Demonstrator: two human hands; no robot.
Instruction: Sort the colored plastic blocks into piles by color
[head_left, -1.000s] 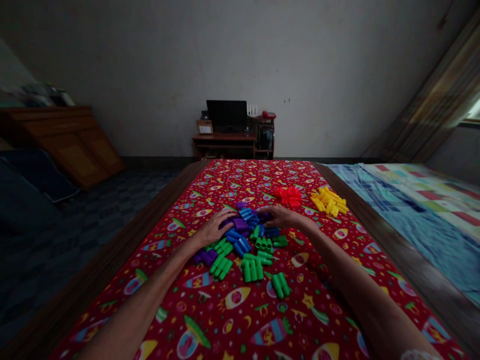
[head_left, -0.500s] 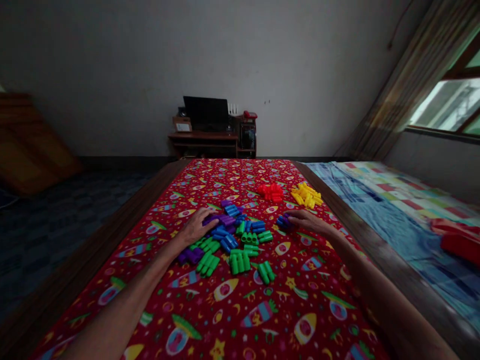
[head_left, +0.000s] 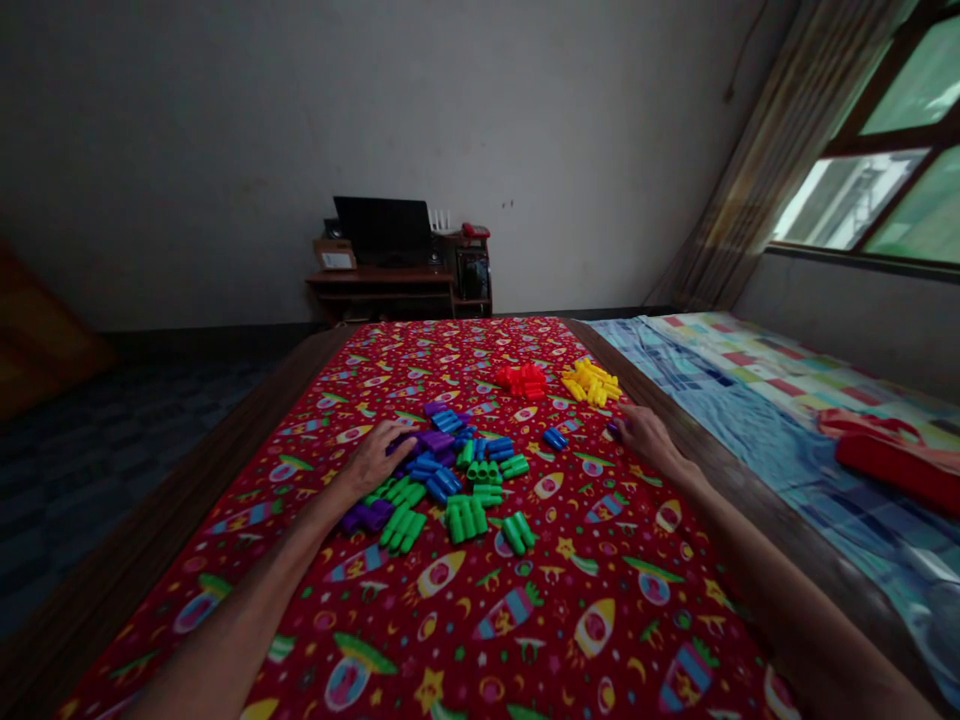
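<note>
At the left side of a mixed pile, my left hand [head_left: 375, 459] rests with its fingers on purple pieces [head_left: 433, 447]. My right hand [head_left: 649, 438] is at the right of the cloth, its fingers closed on a small purple piece [head_left: 615, 429]. Between the hands lies a lone blue piece [head_left: 555, 438]. Blue pieces [head_left: 442, 484] and green pieces [head_left: 466, 519] make up much of the pile. Beyond it sit a red group [head_left: 523, 381] and a yellow group [head_left: 591, 382].
A red patterned cloth [head_left: 450, 630] covers the table, which has a dark wooden edge [head_left: 247, 410]. To the right is a bed with a checkered cover [head_left: 757, 360] and a red item [head_left: 892, 468]. A desk [head_left: 382, 285] with a monitor [head_left: 384, 230] stands against the wall.
My right hand has moved right with the purple piece, away from the blue piece, which now lies alone. My left hand stays at the pile. The view has turned slightly right.
</note>
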